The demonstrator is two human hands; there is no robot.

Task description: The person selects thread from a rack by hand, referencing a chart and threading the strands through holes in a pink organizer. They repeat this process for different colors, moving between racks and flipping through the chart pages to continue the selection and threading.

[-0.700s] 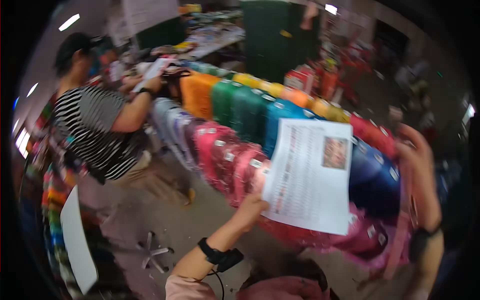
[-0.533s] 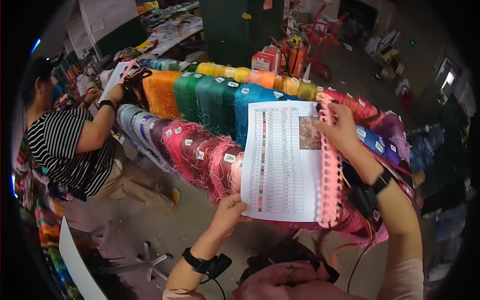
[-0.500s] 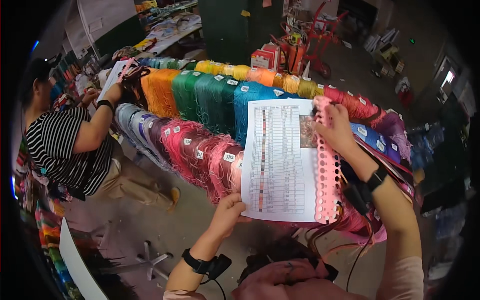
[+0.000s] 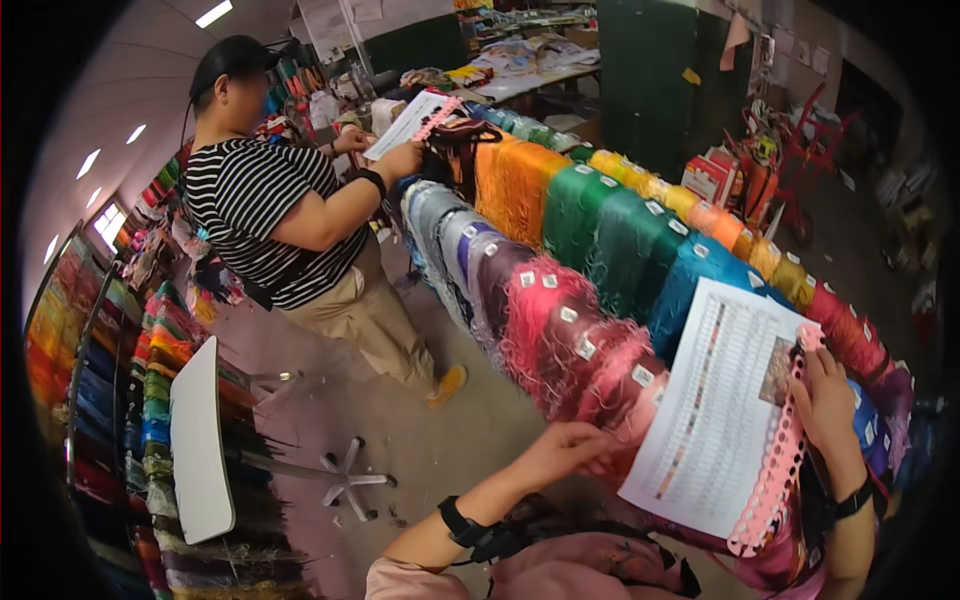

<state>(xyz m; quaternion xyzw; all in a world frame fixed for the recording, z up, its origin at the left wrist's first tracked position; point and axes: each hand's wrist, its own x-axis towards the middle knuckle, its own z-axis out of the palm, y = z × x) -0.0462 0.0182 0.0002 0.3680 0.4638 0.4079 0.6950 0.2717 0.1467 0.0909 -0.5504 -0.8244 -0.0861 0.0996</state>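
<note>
Printed sheet: held up at a tilt in the right hand, with a gridded table, a column of small colour swatches and a little photo on its face. Along its right edge, a pink strip punched with round holes; right fingers bent over the upper end, pressed down on it. Just left of the sheet, the left hand, off the paper, fingers curled in near a pale pink hank; cannot tell whether any strands are pinched.

Step in hand, as far as can be judged: sheet displayed by one hand, the other hand at the threads. Called for in any next move there, judging by the loose strands: a fine pinch, little tugging, a steady sheet.

Farther left of the sheet, deeper pink hanks; behind its top corner, a blue hank, then green hanks. Well beyond to its left, a co-worker in stripes, holding a second sheet.
</note>
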